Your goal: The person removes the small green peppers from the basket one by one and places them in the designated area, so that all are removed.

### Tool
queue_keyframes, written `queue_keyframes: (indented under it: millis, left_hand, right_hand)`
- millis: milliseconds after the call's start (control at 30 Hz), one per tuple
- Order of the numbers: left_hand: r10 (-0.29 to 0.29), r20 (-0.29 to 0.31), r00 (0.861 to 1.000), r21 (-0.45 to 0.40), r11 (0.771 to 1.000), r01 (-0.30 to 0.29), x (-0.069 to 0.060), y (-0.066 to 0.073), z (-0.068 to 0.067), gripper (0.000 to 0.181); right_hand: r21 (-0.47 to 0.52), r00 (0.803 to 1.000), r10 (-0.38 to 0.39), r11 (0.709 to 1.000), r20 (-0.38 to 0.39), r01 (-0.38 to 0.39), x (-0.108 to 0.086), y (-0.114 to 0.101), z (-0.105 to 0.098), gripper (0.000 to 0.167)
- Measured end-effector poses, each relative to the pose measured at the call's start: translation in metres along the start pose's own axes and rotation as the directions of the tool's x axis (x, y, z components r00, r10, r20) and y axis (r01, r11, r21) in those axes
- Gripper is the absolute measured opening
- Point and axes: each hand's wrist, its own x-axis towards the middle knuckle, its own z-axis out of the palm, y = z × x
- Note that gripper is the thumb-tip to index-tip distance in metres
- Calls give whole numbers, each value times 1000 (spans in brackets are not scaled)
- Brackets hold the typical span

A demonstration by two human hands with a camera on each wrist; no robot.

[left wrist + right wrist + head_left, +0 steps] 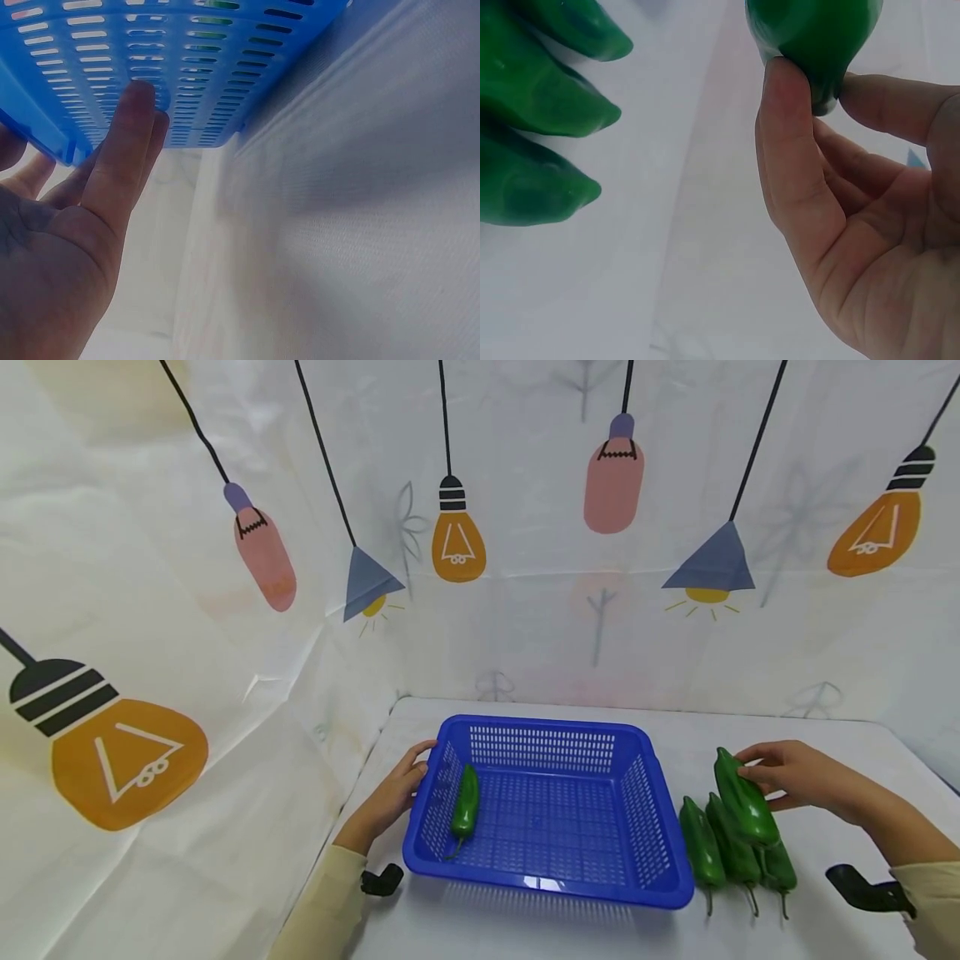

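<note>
Held green pepper [746,802] is at the right hand's [802,772] fingertips, body slanting from them toward the wearer, stem end lowest
Right hand pinches the pepper by its narrow end, thumb one side, fingers the other, palm off it
Smooth shiny skin and a tapering end, so likely slippery: firm but not crushing pinch, a bit further up the body would probably be safer
Three more green peppers [701,843] lie side by side below and left of the right hand, stems toward the wearer; held one overlaps them in the head view, contact near its stem cannot be told, so best lift straight up first, not drag
Blue basket [555,814] is further left of the right hand, past the row; any move that way calls for enough height to clear the rim, stem included
Left hand [393,789] touches the basket's left side, fingers fairly straight against the outer wall, whether the thumb hooks the rim cannot tell; light steady pressure there should be enough to stop sliding
Single pepper [466,806] lies inside the basket, just right of the left hand across the wall
White table [832,839] under both hands, printed backdrop [525,635] beyond them
</note>
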Motion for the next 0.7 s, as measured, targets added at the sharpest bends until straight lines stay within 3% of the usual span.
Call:
queue_keyframes:
  millis: [700]
  left_hand:
    - [-1,1,1000,11,1000,1,2,-2,0,48]
  right_hand:
    - [-52,998,46,997,-39,-48,-3,22,-8,54]
